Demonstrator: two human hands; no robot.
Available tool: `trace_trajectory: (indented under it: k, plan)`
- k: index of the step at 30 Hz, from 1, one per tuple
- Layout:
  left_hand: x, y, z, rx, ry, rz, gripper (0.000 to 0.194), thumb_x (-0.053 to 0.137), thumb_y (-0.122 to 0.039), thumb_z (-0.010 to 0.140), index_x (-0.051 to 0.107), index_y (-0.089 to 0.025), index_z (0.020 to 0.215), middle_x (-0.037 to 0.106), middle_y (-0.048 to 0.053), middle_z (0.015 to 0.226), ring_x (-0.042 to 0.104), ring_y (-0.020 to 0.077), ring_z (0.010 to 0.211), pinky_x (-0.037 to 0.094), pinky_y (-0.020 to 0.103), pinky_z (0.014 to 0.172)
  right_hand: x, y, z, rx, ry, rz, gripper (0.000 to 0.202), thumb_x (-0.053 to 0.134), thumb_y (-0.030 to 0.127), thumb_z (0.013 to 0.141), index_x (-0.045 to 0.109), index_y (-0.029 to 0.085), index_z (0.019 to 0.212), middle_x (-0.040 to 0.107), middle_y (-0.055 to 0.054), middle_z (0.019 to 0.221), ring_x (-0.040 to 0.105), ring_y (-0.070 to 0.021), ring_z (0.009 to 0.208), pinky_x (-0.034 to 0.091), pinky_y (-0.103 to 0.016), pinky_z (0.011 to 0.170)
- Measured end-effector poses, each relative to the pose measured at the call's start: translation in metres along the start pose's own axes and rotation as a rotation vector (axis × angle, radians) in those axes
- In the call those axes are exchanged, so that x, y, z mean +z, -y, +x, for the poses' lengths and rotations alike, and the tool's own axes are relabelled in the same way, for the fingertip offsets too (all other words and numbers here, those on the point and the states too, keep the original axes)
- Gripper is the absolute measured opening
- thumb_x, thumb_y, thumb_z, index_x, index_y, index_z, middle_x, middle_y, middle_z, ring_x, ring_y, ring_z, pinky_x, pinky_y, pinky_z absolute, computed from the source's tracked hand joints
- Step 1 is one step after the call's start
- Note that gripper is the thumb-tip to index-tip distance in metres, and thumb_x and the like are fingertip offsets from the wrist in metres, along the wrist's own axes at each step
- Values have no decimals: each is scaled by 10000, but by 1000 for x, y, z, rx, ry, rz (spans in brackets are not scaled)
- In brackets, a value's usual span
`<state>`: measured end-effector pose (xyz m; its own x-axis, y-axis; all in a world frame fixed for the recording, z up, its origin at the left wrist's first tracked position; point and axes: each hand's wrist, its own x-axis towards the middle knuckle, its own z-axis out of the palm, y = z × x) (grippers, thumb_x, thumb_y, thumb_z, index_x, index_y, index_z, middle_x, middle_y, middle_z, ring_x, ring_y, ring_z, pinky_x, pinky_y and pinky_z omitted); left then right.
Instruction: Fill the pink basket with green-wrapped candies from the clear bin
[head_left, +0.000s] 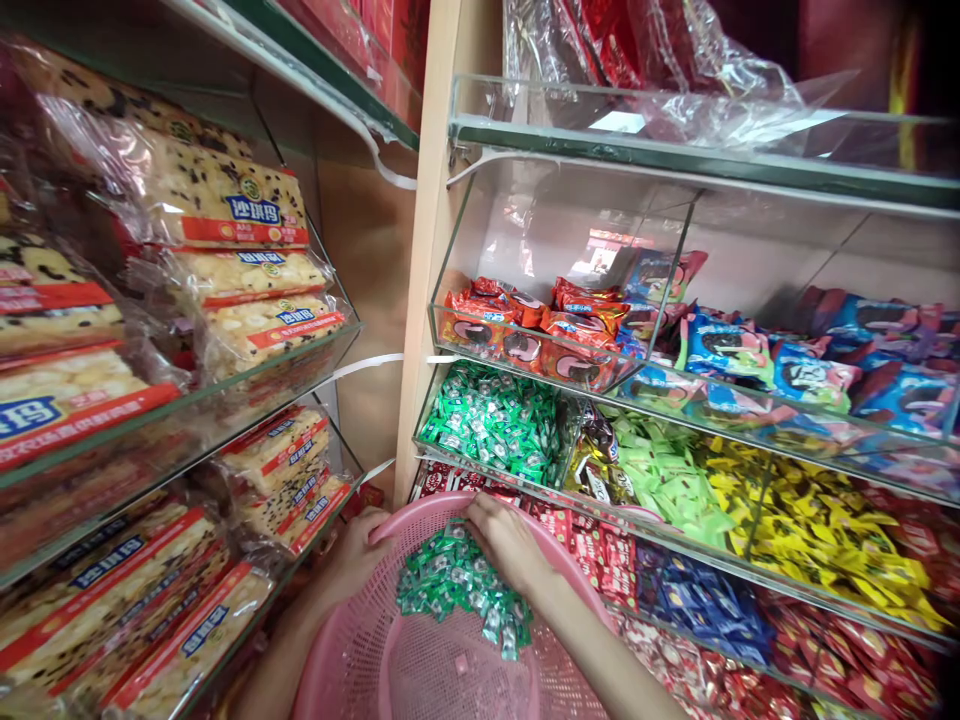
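Many green packets (442,572) inside pink basket (360,632); left hand (369,540) gripping rim (421,506).

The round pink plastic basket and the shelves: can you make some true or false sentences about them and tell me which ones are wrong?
1. The left hand holds the rim of the round pink plastic basket. True.
2. Small sweets in shiny green wrappers lie inside the basket. True.
3. The right hand is up at the top glass shelf. False: it is down at the basket, by the green sweets.
4. In the picture, the yellow-wrapped sweets lie left of the shelf's own green-wrapped pile. False: they lie right of it.
5. Blue packets with cookie pictures lie on the shelf above the yellow sweets. True.
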<state>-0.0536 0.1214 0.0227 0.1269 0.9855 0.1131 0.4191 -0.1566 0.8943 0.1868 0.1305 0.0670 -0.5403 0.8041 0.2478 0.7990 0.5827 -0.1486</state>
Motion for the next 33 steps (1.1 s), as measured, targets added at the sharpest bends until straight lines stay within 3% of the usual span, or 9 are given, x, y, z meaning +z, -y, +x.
trace_trajectory:
  k: [5,11,33]
  plan:
    - [0,-1,-1,0,-1,-4,151,563,-244,704,678,-151,734,622,25,801,580,206,808,445,288,748,21,-6,2,-32,14,-107,188,405,165,912,590,197,927,581,-44,906,534,-176,886,394,-278,781]
    - [1,-1,-1,-3,-10,6,173,550,-239,697,683,-145,753,625,27,819,581,204,798,445,296,746,34,-10,-1,-25,-15,-175,174,413,175,915,585,195,899,575,-41,910,516,-179,887,372,-301,790]
    - [1,-12,-4,-13,-39,-43,126,601,-246,661,685,-154,679,634,21,777,572,200,777,442,294,756,38,-11,-12,-60,-15,-213,179,439,274,913,596,188,929,568,-51,896,509,-188,891,351,-318,785]
